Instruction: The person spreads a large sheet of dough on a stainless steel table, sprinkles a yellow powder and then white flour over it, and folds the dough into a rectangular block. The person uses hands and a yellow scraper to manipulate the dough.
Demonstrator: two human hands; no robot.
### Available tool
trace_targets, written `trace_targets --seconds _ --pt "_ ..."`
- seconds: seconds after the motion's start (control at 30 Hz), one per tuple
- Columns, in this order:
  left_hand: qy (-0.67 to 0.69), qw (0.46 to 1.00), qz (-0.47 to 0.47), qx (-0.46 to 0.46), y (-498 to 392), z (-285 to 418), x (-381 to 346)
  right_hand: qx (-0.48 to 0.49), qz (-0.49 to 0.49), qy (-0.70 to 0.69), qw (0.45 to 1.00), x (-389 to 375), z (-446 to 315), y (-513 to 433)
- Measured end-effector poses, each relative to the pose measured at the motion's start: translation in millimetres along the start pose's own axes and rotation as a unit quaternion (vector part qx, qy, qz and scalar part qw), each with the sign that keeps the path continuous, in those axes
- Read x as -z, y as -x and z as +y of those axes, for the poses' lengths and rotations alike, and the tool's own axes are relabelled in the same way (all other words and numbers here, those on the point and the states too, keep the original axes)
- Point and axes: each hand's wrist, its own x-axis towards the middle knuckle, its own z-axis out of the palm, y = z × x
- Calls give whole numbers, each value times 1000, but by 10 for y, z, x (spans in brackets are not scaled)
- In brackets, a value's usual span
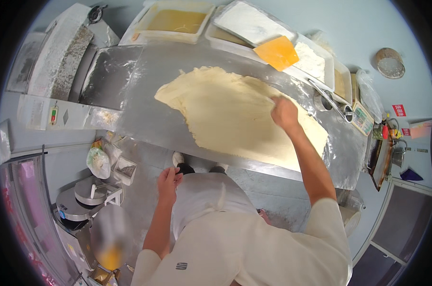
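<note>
A large flat sheet of pale dough (230,118) with ragged edges lies across the steel worktable (151,132). My right hand (284,112) is over the upper right part of the dough, its fingers curled at the surface; whether it pinches dough or a small thing cannot be made out. Below the table's front edge, my left hand (168,180) hangs in front of the apron (209,193), fingers bent and thumb near them. Nothing can be seen in it for certain.
An orange plastic scraper (278,53) leans on a flour tub (310,62) at the back. Beside it stand a floured tray (250,21) and a tub of yellowish liquid (176,21). A dough sheeter (58,64) is left, a scale (362,118) right.
</note>
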Motion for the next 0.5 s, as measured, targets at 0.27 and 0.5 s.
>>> trace_targets --seconds 0.27,0.5 --pt "0 1000 -13 10 -550 460 716 -43 -30 53 997 -594 -947 -601" --pt "3 1000 15 7 -1088 1014 1457 15 -98 3 995 -386 -1556 21"
